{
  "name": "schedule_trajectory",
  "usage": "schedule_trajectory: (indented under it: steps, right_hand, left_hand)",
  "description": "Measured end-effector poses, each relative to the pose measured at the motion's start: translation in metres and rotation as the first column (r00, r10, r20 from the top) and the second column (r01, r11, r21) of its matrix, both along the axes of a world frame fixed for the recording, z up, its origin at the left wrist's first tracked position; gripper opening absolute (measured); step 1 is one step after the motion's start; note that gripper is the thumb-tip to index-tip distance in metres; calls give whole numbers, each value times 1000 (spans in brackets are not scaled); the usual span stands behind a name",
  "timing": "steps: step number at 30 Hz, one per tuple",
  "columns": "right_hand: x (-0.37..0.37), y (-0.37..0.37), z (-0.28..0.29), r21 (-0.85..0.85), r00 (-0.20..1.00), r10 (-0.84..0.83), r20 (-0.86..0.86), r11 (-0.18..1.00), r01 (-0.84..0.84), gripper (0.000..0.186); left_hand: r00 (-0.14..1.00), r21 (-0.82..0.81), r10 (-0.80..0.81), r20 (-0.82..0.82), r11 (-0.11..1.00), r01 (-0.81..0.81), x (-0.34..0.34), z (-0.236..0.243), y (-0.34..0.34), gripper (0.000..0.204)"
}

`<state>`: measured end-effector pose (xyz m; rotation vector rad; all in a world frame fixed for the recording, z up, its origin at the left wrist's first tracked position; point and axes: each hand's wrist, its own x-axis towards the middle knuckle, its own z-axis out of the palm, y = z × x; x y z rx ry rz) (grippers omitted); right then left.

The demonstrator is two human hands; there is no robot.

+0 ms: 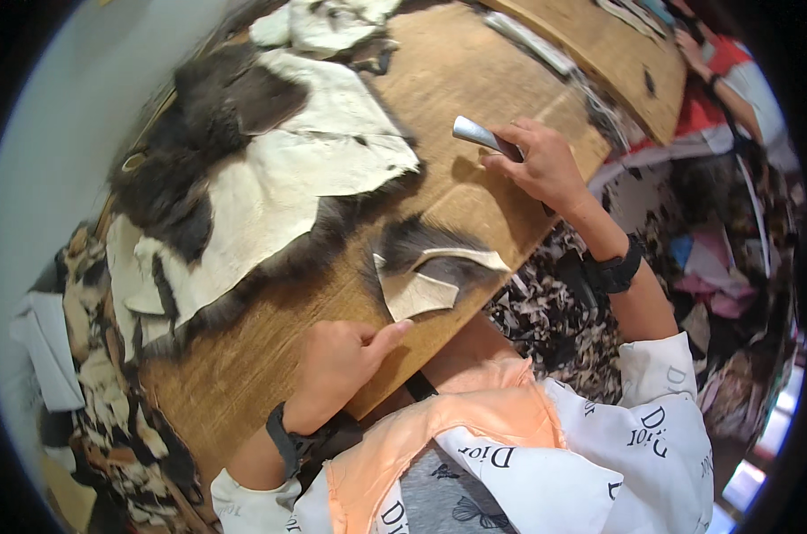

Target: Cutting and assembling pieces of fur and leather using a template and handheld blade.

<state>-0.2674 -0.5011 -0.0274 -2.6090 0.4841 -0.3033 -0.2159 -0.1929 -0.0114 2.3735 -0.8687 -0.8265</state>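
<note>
My right hand (537,167) is closed round a flat silver metal tool (471,131) above the board's right side. My left hand (341,356) rests on the wooden board (216,392), its thumb stretched out beside a small fur piece (421,294) that shows cream leather and dark grey hair. Its other fingers are partly hidden under it. A large dark fur pelt (279,178) with pale leather facing up lies spread across the board's upper left.
A second wooden board (599,53), with another person's arm (737,107) beside it, is at upper right, near a white power strip (528,40). Heaped scraps (555,294) lie below the board's right edge, more scraps (101,383) along its left. A pale wall is at left.
</note>
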Motion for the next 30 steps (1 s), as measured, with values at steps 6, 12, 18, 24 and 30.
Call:
schedule_trajectory:
  steps: [6, 12, 18, 24, 30]
  right_hand:
    - [38, -30, -27, -132, 963, 205, 176, 974, -184, 32]
    - [45, -8, -4, -141, 842, 444, 307, 896, -421, 36]
    - [27, 52, -9, 111, 755, 653, 70, 747, -656, 42]
    - [35, 17, 66, 305, 409, 624, -665, 728, -615, 19]
    - [48, 77, 19, 41, 747, 557, 364, 791, -610, 29]
  left_hand:
    - [963, -140, 266, -38, 953, -269, 11, -7, -30, 30]
    - [831, -503, 540, -134, 685, -526, 26, -5, -37, 17]
    - [754, -478, 561, -340, 588, -653, 30, -15, -45, 30]
    - [798, -436, 500, -336, 669, -602, 35, 1, -35, 21]
    - [889, -494, 363, -277, 740, -456, 47, 4, -41, 12]
